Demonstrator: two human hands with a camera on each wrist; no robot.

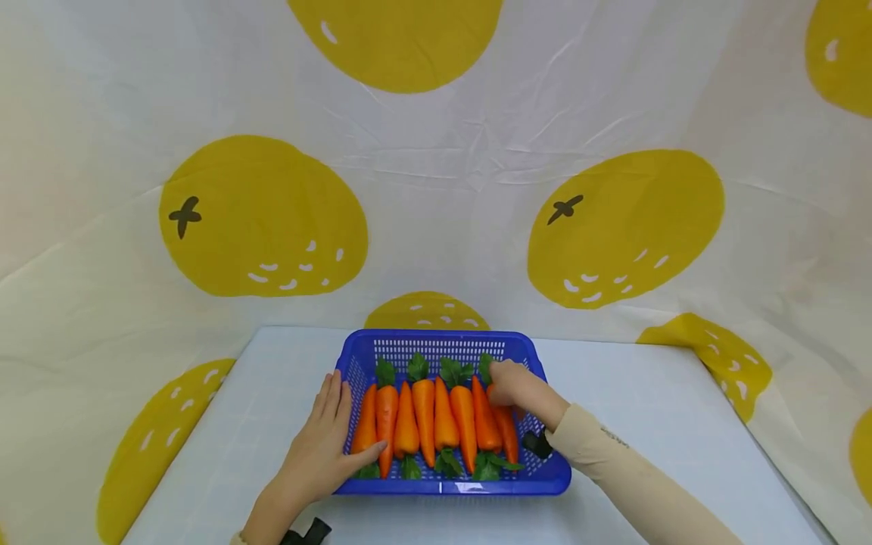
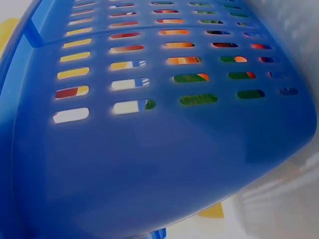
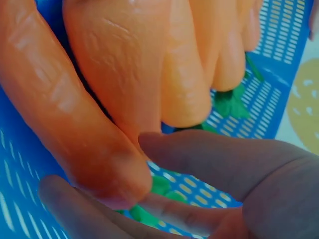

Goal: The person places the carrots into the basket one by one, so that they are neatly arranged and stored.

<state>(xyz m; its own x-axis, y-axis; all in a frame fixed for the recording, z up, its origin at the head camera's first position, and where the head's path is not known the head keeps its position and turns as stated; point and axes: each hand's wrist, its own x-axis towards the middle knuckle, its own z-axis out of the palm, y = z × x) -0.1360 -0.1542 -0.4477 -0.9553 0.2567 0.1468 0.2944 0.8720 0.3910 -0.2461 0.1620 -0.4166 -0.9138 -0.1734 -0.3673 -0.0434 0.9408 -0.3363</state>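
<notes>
A blue plastic basket [image 1: 388,487] with slotted walls holds a row of several orange carrots [image 1: 424,416], laid side by side with green tops at alternating ends. At the right end of the row, my right hand [image 1: 526,387] pinches the thick far end of the last carrot [image 1: 507,431]. In the right wrist view, thumb and fingers lie on either side of that carrot's blunt end [image 3: 112,174]. My left hand [image 1: 325,439] rests with extended fingers along the basket's left rim, thumb reaching over the near left corner. The left wrist view is filled by the basket's outer wall [image 2: 139,164].
The basket stands on a table with a pale cloth [image 1: 266,393]. Behind it hangs a white curtain [image 1: 443,219] printed with large yellow fruit. A black wrist strap [image 1: 537,445] overlaps the basket's right side.
</notes>
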